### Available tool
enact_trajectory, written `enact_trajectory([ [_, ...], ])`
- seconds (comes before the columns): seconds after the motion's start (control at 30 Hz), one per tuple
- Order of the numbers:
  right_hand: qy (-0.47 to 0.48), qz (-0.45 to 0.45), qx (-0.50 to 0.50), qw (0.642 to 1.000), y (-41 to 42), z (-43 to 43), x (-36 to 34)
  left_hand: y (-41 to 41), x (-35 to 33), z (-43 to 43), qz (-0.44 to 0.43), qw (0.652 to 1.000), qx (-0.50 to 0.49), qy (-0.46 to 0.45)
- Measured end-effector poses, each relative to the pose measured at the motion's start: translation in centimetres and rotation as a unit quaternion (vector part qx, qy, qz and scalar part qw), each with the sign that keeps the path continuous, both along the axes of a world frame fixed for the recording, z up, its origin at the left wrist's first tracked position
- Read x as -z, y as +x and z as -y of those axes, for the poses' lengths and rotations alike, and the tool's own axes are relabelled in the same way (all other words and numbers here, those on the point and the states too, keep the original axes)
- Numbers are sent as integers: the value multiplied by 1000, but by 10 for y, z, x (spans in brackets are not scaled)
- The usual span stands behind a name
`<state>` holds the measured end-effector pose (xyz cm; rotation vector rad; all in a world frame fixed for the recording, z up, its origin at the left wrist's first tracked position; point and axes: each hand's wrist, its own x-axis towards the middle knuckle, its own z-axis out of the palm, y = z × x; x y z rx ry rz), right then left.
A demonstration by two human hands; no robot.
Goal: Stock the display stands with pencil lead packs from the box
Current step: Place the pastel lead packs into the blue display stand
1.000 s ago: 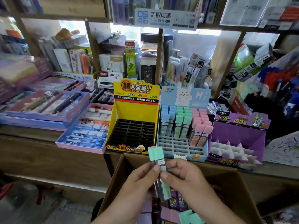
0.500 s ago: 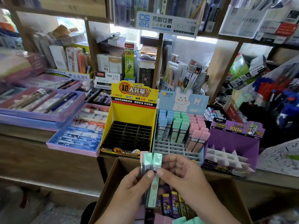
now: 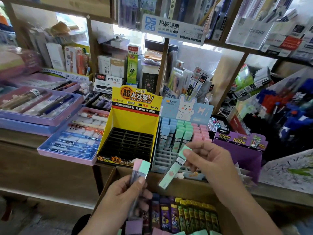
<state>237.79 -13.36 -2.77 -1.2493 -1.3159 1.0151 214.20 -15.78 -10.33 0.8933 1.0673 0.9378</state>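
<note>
Head view: the right hand [image 3: 209, 164] has pulled one mint-green plastic lead pack [image 3: 171, 168] from the bundle both hands held half a second ago. Slotting it into the pale blue gridded display stand [image 3: 162, 158] is judged next. The hand pinches the pack's cap end, tilted, just before the stand. The left hand [image 3: 124, 199] grips the remaining pink and mint packs [image 3: 141, 167] upright over the brown cardboard box [image 3: 186, 187].

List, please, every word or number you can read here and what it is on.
"DS 热敏可擦": shelf sign
"超大容量!!": yellow stand
"24PCS": yellow stand
"Hi": bunny stand
"100": purple stand
"1120": white box
Too small to read: green pack in right hand, two packs in left hand.
</note>
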Motion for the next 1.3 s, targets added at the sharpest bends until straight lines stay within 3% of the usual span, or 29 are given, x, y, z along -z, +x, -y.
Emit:
enact_trajectory([
  [0.2,94,139,46,985,25,-22,-19,-17,-6,-11,-18,999,10,51],
  [0.5,137,294,60,944,27,-46,-17,-13,10,-12,40,999,-6,-23],
  [0.93,152,348,10,925,32,-50,-15,-19,21,-15,52,998,-6,-27],
  [1.13,219,489,-3,845,33,-60,-15,-18,24,-14,61,997,-9,-38],
  [1.3,236,519,-9,821,32,-65,-10,-18,24,-15,83,994,-2,-66],
])
